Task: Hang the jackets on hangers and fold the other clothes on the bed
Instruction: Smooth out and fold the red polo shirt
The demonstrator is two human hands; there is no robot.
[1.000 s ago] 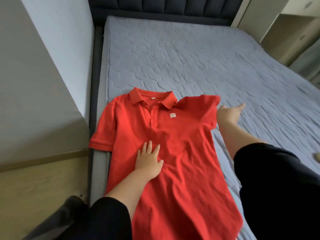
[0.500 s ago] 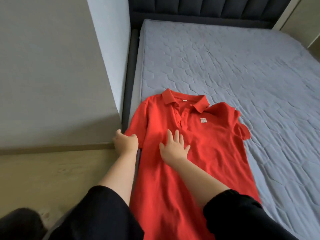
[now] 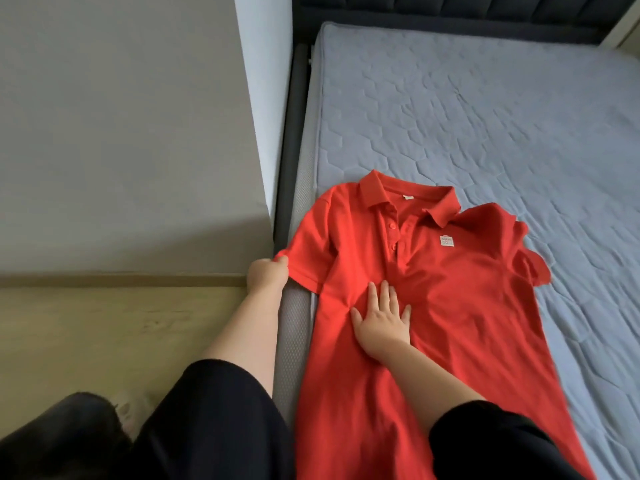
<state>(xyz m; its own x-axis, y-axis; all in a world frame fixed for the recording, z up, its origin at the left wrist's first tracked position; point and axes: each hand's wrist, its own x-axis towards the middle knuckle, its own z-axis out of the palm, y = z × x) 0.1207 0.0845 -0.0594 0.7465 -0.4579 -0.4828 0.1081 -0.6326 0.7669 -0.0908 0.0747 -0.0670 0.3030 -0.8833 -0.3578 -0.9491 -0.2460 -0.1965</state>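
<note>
The bright red cloth polo shirt (image 3: pixel 450 306) lay face up on the grey quilted bed (image 3: pixel 485 116), close to the bed's side edge (its collar pointed at the bed's dark headboard (image 3: pixel 450 12)). The left hand (image 3: pixel 267 276) was at that edge, fingers curled tight on a sleeve (image 3: pixel 304 258). The right hand (image 3: pixel 381 320) lay flat, fingers straight, on the shirt's middle.

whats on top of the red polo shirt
The right hand lies flat on the red polo shirt, below the buttons; the left hand grips its sleeve at the side. The fabric under the palm is hidden.
</note>
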